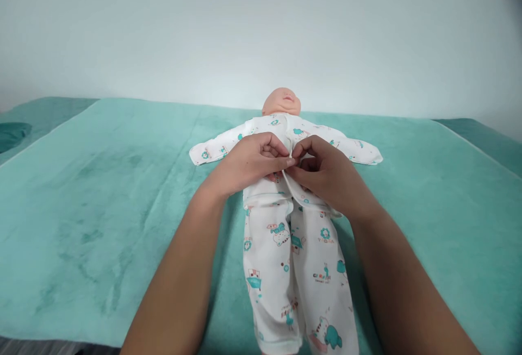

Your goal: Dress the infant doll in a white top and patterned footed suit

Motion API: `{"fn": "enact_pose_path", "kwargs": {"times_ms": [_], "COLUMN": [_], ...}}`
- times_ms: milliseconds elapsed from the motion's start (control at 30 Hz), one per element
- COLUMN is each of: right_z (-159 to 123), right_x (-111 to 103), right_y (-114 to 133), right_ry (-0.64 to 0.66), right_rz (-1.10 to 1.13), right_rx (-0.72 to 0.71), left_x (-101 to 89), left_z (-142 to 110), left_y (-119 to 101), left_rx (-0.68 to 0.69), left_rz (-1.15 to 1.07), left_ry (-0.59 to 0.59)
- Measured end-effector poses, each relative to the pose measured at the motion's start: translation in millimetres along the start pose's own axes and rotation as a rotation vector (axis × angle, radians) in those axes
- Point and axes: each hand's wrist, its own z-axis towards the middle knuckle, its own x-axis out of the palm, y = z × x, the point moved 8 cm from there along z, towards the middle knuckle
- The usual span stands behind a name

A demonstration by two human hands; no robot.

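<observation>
A baby doll [281,101] lies on its back, head toward the wall, dressed in a white printed shirt [267,192] and matching trousers [271,279]. Its sleeves stretch out to both sides. Over the middle of the chest, my left hand [256,160] pinches the shirt's front edge between thumb and fingers. My right hand [324,169] meets it there, fingertips closed on the same front opening. Below my hands the lower front edges hang slightly apart. Whatever fastener lies between the fingertips is hidden.
A green plush cover [101,208] spreads under the doll and out to both sides. A white wall [253,29] rises behind it. Darker green fabric [14,135] shows at the far left. A strip of floor [36,346] is visible at the lower left.
</observation>
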Motion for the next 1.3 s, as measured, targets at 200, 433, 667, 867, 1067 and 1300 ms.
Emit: {"fn": "enact_pose_path", "kwargs": {"times_ms": [200,433,667,867,1067,1300], "right_z": [0,1,2,6,-15,-109], "right_x": [0,2,4,2,-6,-14], "right_y": [-1,-1,-6,-5,-4,-42], "right_ry": [-0.001,0.074,0.069,0.06,-0.156,-0.487], "right_rz": [0.014,0.184,0.323,0.361,0.181,-0.136], "right_rx": [0.011,0.019,0.03,0.029,-0.142,-0.342], "left_x": [2.3,4.0,7.9,3.5,0.5,1.5], "left_z": [3,5,7,4,-8,-94], "left_y": [1,0,1,-4,0,48], "left_rx": [0.055,0.121,0.133,0.1,0.264,0.468], "left_rz": [-0.068,-0.129,-0.127,-0.033,0.073,0.26], "left_ry": [0.007,0.033,0.026,0.004,-0.171,-0.475]}}
